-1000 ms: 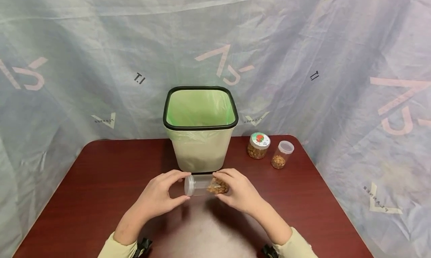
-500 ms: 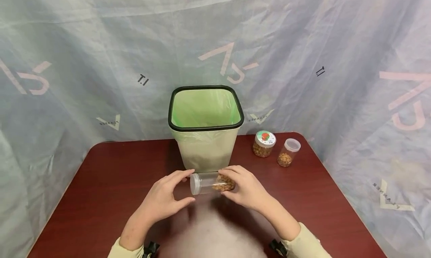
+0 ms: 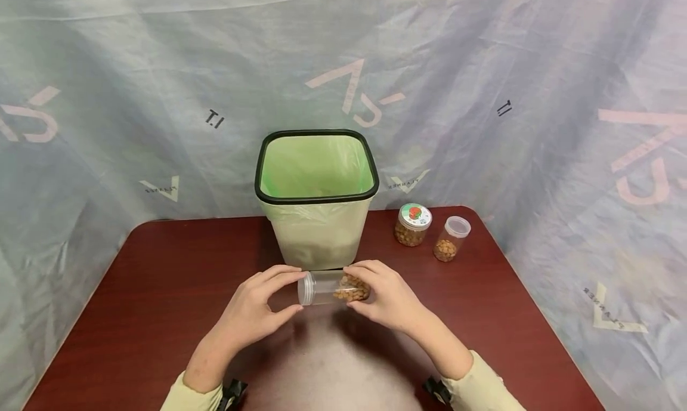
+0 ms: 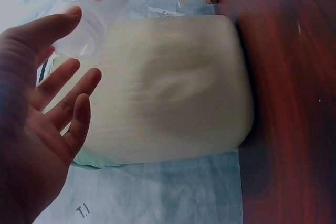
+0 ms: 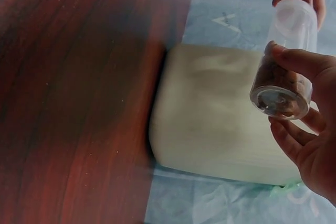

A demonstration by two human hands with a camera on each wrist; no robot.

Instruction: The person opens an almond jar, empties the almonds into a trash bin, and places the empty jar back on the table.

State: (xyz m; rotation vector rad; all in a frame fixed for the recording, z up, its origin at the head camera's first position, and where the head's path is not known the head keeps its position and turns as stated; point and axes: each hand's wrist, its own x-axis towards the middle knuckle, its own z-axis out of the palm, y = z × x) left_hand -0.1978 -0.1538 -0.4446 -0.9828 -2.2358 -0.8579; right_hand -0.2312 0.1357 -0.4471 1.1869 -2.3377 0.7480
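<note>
A clear plastic jar lies sideways in the air in front of the bin, partly filled with small tan nuts or snack pieces. My right hand grips its base end, thumb below and fingers above in the head view. Around the whitish screw lid at the other end, my left hand has its thumb and index fingertip at opposite edges. Its other fingers spread loosely beside the lid in the left wrist view. The lid sits on the jar.
Behind the hands stands a pale waste bin with a black rim and green liner. At the back right of the dark red table are a squat jar with a printed lid and a tall clear jar, both holding brown pieces.
Half a second ago the left fingertips stood slightly apart from the lid; now they have come in against its edges. The right hand keeps its grip. The head view has shifted slightly.
</note>
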